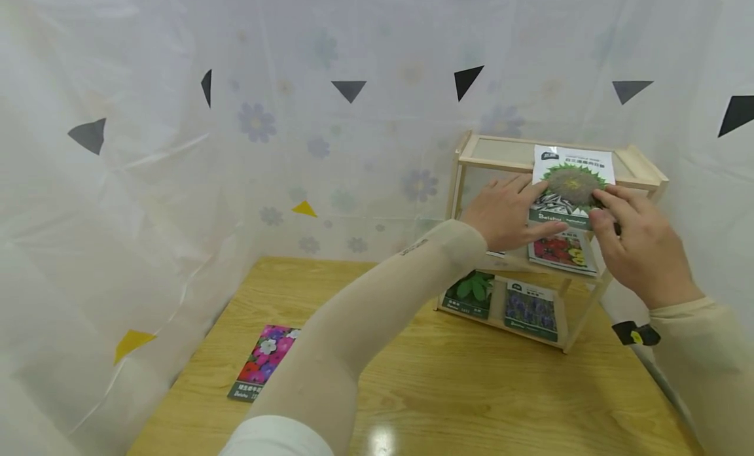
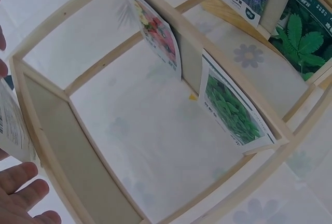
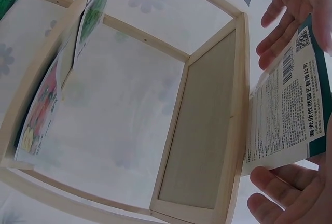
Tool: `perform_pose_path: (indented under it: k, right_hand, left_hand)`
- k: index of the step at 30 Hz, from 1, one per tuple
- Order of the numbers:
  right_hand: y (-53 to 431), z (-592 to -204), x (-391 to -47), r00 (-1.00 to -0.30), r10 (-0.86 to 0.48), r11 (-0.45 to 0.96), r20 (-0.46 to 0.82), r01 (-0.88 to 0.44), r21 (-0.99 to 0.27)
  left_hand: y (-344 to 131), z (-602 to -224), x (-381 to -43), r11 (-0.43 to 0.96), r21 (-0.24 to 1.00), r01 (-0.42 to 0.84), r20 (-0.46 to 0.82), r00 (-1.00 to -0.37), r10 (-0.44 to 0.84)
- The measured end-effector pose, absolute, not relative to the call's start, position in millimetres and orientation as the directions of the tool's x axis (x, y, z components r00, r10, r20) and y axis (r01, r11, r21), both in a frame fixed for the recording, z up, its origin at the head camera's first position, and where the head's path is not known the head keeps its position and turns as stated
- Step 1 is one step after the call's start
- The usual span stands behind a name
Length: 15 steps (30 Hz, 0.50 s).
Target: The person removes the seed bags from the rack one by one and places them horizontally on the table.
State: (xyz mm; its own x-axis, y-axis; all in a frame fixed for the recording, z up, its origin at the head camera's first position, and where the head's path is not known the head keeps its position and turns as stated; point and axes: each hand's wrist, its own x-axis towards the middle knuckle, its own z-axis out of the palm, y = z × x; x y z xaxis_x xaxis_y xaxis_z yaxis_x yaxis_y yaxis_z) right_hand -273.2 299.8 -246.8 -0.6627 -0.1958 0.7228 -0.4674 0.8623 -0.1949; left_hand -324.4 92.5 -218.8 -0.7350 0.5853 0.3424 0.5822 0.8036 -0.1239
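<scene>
Hands, two, right of frame. Left hand [image 1: 503, 212]: fingers slightly bent, thumb low, pinching the left edge of the sunflower packet [image 1: 571, 186]. Right hand [image 1: 642, 243]: fingers loosely bent, thumb close by, pinching the opposite edge.
Loose flower packet [image 1: 265, 359], one: lower left, on the table [image 1: 471, 397].
Wooden rack [image 1: 503, 152], one: right; bottom tier, leaf packet [image 1: 469, 295] and purple-flower packet [image 1: 531, 313]; middle tier, red-flower packet [image 1: 559, 252].
Sunflower packet, one: upper right, at the rack's top front edge, picture side up. Judged light, thin, flexible, easily creased; smooth surface perhaps slippery. Suggested hold: both side margins, lightly, thumbs underneath.
</scene>
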Motion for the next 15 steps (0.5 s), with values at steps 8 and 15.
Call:
perform_pose_path:
  k: [8,15]
  right_hand:
    - [296.9,-254.9,-270.5,-0.611,-0.229,0.846,0.758,-0.510,-0.156]
    - [289.5,-261.7,-267.0,-0.573,-0.254,0.832,0.779,-0.541,-0.127]
  left_hand:
    - [85.4,-225.6,-322.1,0.790,-0.123,0.601,0.374,-0.709,0.597]
    - [74.5,-230.9,-316.8,0.780,-0.146,0.609,0.393,-0.687,0.611]
